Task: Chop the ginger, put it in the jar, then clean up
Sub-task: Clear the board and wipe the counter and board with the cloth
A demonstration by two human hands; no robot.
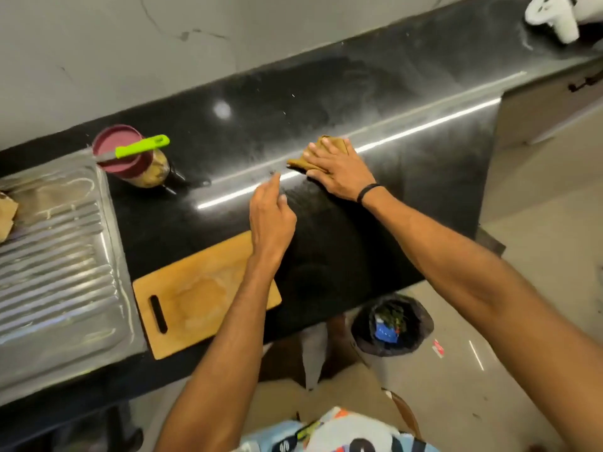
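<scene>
My right hand (pixel 336 169) lies flat, fingers spread, pressing a folded brown cloth (pixel 331 145) onto the black countertop (pixel 375 102). My left hand (pixel 272 215) hovers just left of it with loosely extended fingers, holding nothing. A wooden cutting board (pixel 192 298) lies bare near the counter's front edge, partly under my left forearm. The jar (pixel 143 164) with a maroon lid stands at the left, filled with pale pieces. A green-handled knife (pixel 135 149) rests across the lid.
A steel sink drainboard (pixel 55 256) takes up the left side. A black-lined bin (pixel 391 326) stands on the floor below the counter edge. A white object (pixel 551 14) sits at the counter's far right corner. Grey wall runs behind.
</scene>
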